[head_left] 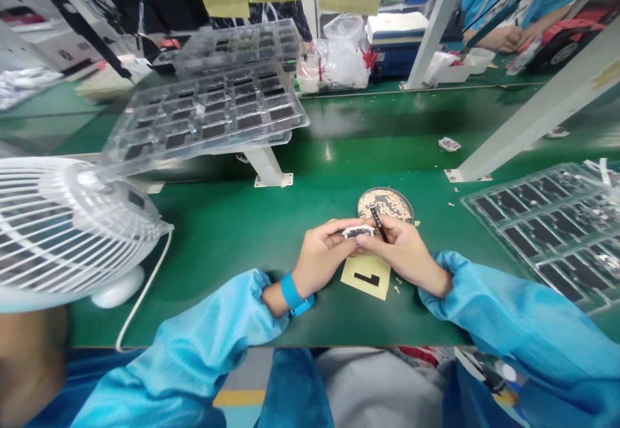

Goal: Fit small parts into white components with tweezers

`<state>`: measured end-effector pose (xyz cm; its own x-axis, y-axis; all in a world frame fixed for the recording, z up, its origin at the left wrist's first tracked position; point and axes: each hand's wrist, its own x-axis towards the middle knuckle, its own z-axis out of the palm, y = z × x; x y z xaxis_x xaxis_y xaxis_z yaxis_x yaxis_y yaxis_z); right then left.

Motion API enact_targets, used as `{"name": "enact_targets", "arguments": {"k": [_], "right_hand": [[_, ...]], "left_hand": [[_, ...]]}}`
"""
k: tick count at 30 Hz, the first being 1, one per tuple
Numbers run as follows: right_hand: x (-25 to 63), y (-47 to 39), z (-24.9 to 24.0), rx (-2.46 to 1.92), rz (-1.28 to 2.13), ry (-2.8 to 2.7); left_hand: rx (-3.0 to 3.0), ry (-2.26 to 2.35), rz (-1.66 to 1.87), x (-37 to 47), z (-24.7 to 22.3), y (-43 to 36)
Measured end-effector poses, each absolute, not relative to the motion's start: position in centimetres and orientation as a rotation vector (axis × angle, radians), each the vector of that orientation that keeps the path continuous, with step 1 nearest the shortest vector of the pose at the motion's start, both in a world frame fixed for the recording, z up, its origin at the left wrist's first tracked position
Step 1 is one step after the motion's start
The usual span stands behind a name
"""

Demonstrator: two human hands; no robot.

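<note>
Between both hands, above the green bench, is a small white part with a dark middle point(358, 232). My left hand point(323, 252) is closed round its left side, a blue band at the wrist. The fingers of my right hand point(404, 250) press on its right side and also hold thin black tweezers point(378, 223), which point up and away. Just behind the hands stands a round dish point(386, 202) of small pale pieces. A yellow paper point(367, 277) with a black mark lies below the hands.
A white fan point(72, 228) with a cord stands at the left. Clear trays point(208, 112) sit raised at the back left, another tray point(552, 228) lies right. White posts point(268, 160) rise from the bench point(217, 221). Another person's hands point(516, 35) show at the back right.
</note>
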<state>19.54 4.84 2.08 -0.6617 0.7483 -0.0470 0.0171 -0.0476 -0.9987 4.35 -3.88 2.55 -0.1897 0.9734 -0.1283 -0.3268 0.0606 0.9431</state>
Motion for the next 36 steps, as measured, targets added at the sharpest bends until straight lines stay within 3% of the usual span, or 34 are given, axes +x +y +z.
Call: {"name": "enact_targets", "arguments": {"k": [9, 24, 32, 36], "right_hand": [[18.9, 5.3, 2.5, -0.881, 1.658, -1.738], [18.6, 5.2, 2.6, -0.83, 1.515, -1.775], [20.1, 6.5, 3.4, -0.615, 0.799, -2.064], [20.6, 7.0, 3.8, -0.484, 0.806, -2.134]], "left_hand": [[1.076, 1.309, 1.378, 5.0, 2.0, -4.1], [1.042, 1.329, 1.503, 5.6, 2.0, -3.5], [0.908, 1.292, 1.431, 5.4, 1.8, -3.3], [0.922, 1.301, 1.41, 5.3, 2.1, -3.6]]}}
